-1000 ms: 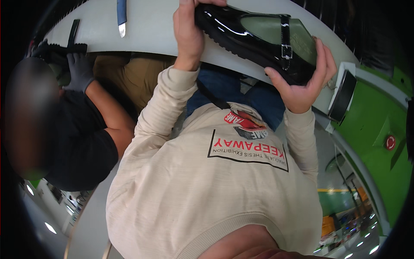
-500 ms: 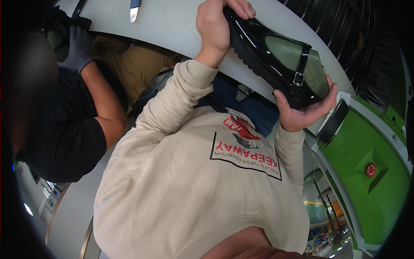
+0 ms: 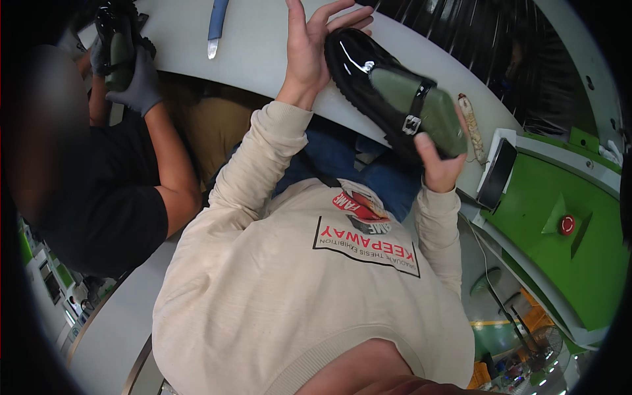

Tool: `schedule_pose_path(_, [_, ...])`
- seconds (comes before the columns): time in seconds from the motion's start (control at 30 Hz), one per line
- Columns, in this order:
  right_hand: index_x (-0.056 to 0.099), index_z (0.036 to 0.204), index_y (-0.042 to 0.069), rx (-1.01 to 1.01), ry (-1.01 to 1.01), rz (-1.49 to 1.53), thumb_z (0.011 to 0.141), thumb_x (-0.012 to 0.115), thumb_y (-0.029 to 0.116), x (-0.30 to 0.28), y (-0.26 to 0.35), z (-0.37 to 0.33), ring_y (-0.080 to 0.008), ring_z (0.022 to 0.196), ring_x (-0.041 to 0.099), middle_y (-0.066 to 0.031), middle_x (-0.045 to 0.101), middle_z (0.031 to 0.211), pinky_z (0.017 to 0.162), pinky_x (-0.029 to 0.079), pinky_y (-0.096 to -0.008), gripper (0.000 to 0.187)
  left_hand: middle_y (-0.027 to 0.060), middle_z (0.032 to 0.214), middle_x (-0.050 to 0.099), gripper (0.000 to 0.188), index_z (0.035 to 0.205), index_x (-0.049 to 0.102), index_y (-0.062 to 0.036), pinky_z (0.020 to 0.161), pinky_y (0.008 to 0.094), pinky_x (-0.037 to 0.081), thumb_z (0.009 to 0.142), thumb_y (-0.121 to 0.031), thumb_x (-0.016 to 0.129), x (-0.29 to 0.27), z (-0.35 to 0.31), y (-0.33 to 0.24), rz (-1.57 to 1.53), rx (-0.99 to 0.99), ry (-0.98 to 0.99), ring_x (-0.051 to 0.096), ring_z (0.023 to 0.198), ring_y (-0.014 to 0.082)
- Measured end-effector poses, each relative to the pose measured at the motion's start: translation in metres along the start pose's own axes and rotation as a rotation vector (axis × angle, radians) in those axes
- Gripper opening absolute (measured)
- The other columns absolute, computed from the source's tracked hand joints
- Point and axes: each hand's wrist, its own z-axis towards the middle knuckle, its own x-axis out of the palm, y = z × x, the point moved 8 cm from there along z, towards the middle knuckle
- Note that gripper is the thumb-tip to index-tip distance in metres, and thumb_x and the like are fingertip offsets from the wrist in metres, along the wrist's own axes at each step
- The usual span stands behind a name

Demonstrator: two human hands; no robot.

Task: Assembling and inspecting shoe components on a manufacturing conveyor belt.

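A glossy black strap shoe [image 3: 352, 76] with a silver buckle is held up over the bench, its toe toward the upper left. A green shoe last [image 3: 442, 122] fills it. My right hand [image 3: 441, 161] grips the shoe at its heel end, thumb beside the buckle and last, the other fingers mostly hidden behind. My left hand [image 3: 313, 56] is open beside the toe, its fingers stretched out. Whether that palm touches the toe, I cannot tell.
A blue-handled knife [image 3: 216, 26] lies on the pale bench [image 3: 257, 46]. On the left, a co-worker's grey-gloved hand [image 3: 143, 85] holds another black shoe [image 3: 113, 23]. To the right are a crusted pale stick [image 3: 471, 125] and a green machine panel [image 3: 526, 224] with a red button [image 3: 567, 225].
My left hand has let go of the toe and its fingers have opened. The shoe has shifted left, and my right hand has come up around its heel. The co-worker's shoe has turned.
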Motion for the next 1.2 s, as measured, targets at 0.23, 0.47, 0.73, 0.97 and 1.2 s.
schedule_pose_path(0.23, [0.040, 0.165, 0.016, -0.601, 0.166, -0.360, 0.084, 0.092, 0.014, 0.029, 0.041, -0.032, -0.0524, 0.139, 0.055, -0.0363, 0.046, 0.156, 0.112, 0.049, -0.0522, 0.096, 0.0460, 0.140, 0.056, 0.114, 0.161, 0.029, -0.0008, 0.105, 0.0558, 0.058, 0.095, -0.090, 0.002, 0.061, -0.011, -0.015, 0.297, 0.116, 0.455, 0.067, 0.123, 0.0523])
schedule_pose_path(0.47, [0.029, 0.165, 0.027, -0.699, 0.009, -0.545, 0.085, 0.090, 0.011, 0.032, 0.027, -0.063, -0.0538, 0.139, 0.053, -0.0354, 0.040, 0.158, 0.110, 0.051, -0.0551, 0.102, 0.0303, 0.129, 0.072, 0.061, 0.140, 0.054, 0.0012, 0.097, 0.0469, 0.064, 0.088, -0.011, 0.083, 0.112, -0.032, -0.013, 0.699, 0.169, 0.750, 0.077, 0.113, 0.0380])
schedule_pose_path(0.73, [0.030, 0.164, 0.023, -0.732, -0.081, -0.440, 0.082, 0.091, 0.010, 0.033, 0.038, -0.069, -0.0544, 0.136, 0.053, -0.0358, 0.043, 0.154, 0.109, 0.051, -0.0562, 0.103, 0.0249, 0.118, 0.077, 0.028, 0.109, 0.069, 0.0040, 0.098, 0.0441, 0.062, 0.087, -0.005, 0.085, 0.147, -0.054, -0.016, 0.878, 0.184, 0.822, 0.078, 0.110, 0.0326])
schedule_pose_path(0.97, [0.031, 0.164, -0.005, -0.300, -0.067, 0.044, 0.088, 0.083, 0.012, 0.033, 0.043, -0.067, -0.0321, 0.138, 0.055, -0.0241, 0.048, 0.154, 0.117, 0.043, -0.0418, 0.093, 0.0293, 0.152, 0.056, 0.091, 0.160, 0.036, 0.0023, 0.108, 0.0482, 0.055, 0.106, -0.070, 0.048, 0.140, -0.045, -0.029, 0.461, 0.120, 0.865, 0.064, 0.135, 0.0380])
schedule_pose_path(1.2, [0.060, 0.146, -0.004, -0.440, -0.266, 0.244, 0.099, 0.073, 0.006, 0.000, 0.089, 0.005, -0.0185, 0.124, 0.062, -0.0084, 0.066, 0.139, 0.108, 0.048, -0.0329, 0.049, 0.0129, 0.135, 0.071, 0.058, 0.148, 0.055, -0.0033, 0.102, 0.0383, 0.055, 0.110, -0.047, 0.058, 0.026, 0.010, -0.015, 0.901, 0.204, 0.322, 0.067, 0.125, 0.0237])
